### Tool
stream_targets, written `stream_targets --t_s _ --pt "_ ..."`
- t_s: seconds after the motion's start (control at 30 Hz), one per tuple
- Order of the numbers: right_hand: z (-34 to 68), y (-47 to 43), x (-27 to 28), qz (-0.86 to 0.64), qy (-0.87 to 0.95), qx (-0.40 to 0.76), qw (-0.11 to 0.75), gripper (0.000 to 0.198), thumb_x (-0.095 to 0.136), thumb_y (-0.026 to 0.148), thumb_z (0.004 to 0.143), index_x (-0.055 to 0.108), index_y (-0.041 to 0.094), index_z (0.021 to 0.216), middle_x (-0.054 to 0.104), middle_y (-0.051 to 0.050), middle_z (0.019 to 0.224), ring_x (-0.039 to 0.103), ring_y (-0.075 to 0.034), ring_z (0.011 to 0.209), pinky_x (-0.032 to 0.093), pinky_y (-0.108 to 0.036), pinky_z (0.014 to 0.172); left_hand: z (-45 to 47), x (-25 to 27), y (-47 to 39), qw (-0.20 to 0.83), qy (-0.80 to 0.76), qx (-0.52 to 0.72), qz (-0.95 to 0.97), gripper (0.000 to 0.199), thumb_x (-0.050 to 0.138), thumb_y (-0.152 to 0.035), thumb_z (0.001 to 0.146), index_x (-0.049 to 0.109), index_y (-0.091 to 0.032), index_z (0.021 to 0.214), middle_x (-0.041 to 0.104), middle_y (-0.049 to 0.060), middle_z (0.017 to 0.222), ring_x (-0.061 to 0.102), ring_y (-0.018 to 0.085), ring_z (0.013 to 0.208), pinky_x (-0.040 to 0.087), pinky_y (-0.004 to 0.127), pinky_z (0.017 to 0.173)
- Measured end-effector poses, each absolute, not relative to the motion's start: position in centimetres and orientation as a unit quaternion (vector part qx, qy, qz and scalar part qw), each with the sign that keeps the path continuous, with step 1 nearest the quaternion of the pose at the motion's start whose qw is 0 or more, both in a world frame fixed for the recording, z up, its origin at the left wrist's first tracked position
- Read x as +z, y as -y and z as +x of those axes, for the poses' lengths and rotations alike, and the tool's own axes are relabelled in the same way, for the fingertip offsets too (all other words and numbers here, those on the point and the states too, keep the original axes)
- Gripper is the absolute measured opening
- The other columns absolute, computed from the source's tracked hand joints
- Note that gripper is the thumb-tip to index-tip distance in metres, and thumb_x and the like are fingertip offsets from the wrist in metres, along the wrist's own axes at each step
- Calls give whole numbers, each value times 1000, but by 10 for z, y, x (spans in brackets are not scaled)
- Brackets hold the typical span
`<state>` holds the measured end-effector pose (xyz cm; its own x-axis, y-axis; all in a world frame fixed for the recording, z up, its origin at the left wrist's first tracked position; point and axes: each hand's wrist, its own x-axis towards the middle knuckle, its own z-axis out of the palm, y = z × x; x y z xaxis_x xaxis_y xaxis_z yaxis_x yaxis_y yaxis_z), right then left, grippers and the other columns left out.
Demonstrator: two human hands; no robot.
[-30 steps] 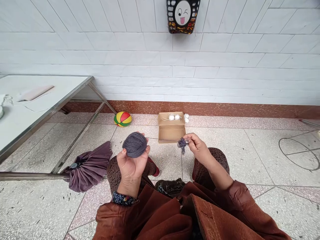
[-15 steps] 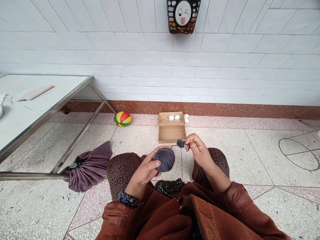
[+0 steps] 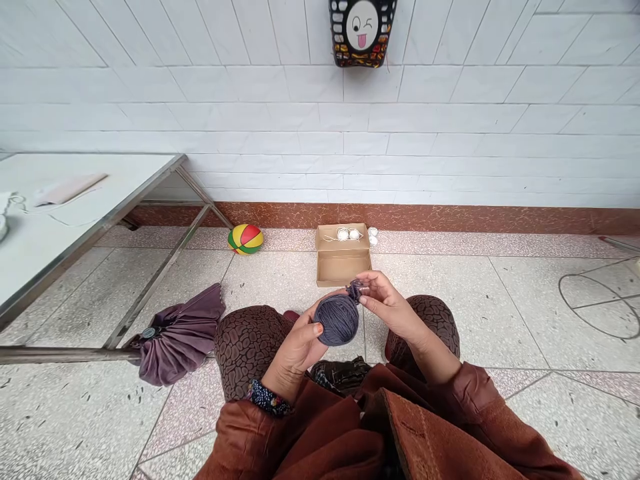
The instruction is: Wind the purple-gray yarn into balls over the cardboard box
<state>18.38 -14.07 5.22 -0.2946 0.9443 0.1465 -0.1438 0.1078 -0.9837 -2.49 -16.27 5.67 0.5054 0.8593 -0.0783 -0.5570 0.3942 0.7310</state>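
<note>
A round ball of dark grey-purple yarn [image 3: 338,321] rests in my left hand [image 3: 299,341], with the thumb across its near side and the other fingers behind it. At the ball's upper right edge sits a small tangled clump of the same yarn [image 3: 355,289]. The fingertips of my right hand [image 3: 387,303] pinch this clump, close against the ball. Both hands are above the floor, between my knees.
Beyond my hands an open cardboard box [image 3: 343,268] lies by the wall, with small white balls [image 3: 349,234] on its lid. A colourful ball [image 3: 245,239], a purple cloth bag [image 3: 183,337] and a metal-framed table [image 3: 125,175] are on the left. A wire ring stand [image 3: 600,303] is at right.
My right hand has moved left, bringing the tangled clump against the yarn ball. My left hand and the ball have shifted slightly right.
</note>
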Motion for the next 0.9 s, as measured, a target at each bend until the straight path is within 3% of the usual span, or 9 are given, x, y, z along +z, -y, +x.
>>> stream_targets --t_s 0.17,0.27,0.4,0.5,0.6,0.73,0.9 --pt "180 135 40 -413 535 546 495 18 67 38 88 61 24 98 63 0 85 58 -16 77 47 -28 69 -20 56 167 812 -221 436 319 71 85 -42 65 68 -12 128 71 18 116 67 34 110 54 41 94" --pt "180 132 34 -464 505 500 529 18 64 40 89 58 23 91 58 1 79 51 -14 70 42 -26 63 -22 54 169 816 -202 449 303 74 85 -45 62 68 -14 128 68 17 123 68 32 105 56 41 89" --pt "181 130 35 -484 505 469 539 17 61 40 90 57 23 91 54 1 77 49 -15 69 40 -26 61 -29 55 168 798 -221 453 330 72 85 -44 63 69 -15 126 63 18 134 62 34 116 51 42 99" --pt "179 132 39 -494 546 436 518 11 61 34 89 59 23 91 54 1 78 48 -15 67 40 -26 61 -30 61 163 773 -246 432 395 63 85 -38 64 73 -15 120 57 18 143 48 39 136 40 45 112" --pt "177 134 43 -507 594 372 503 5 63 27 86 63 22 89 56 -2 84 53 -16 74 44 -29 67 -25 64 160 770 -244 409 425 57 86 -36 64 76 -17 117 56 16 146 39 40 144 33 46 117" --pt "177 135 43 -487 605 399 488 8 62 29 90 66 23 95 59 -2 85 56 -17 78 48 -30 72 -15 57 160 791 -247 421 370 55 83 -33 71 72 -17 123 64 16 135 52 36 135 39 45 112" --pt "178 131 32 -454 579 480 477 13 67 32 87 67 23 96 62 -2 89 61 -16 78 52 -30 72 -13 46 161 809 -228 459 288 70 83 -40 71 63 -15 134 68 17 129 62 33 122 49 43 103"
